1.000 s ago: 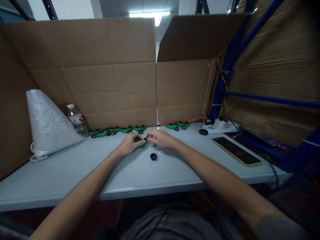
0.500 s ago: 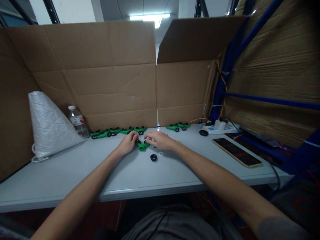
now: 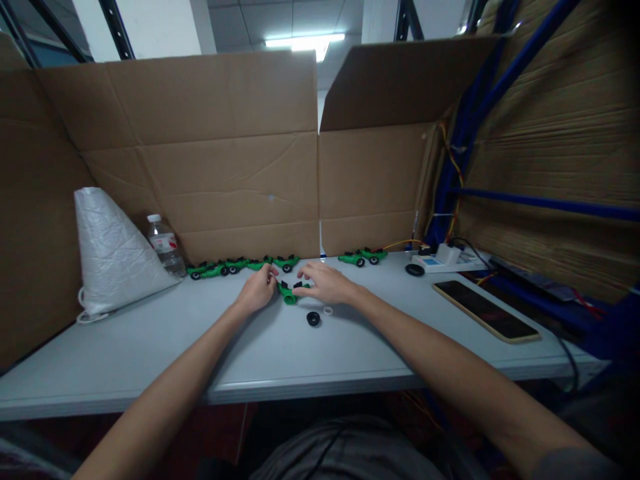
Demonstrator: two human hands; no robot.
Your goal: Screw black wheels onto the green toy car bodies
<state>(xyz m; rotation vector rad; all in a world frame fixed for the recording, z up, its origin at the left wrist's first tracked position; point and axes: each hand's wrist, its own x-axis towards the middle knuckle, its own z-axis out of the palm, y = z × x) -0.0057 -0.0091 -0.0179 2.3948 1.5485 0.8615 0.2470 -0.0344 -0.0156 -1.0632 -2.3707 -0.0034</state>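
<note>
Green toy car (image 3: 289, 297) sits between hands, apparently unfinished: black wheel (image 3: 313, 319), white ring (image 3: 328, 311) lie unfitted below right hand (image 3: 327, 283), fingers parted; left hand (image 3: 257, 289) curled, grasp unclear.

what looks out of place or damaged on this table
A black wheel and a white ring lie loose near the right hand, whereas the green cars at the back have wheels fitted. I see no spill or clear damage.

Both arms (image 3: 173, 379) angle inward, left hand (image 3: 259, 289) and right hand (image 3: 329, 283) apart, fingers (image 3: 312, 269) bent.
</note>
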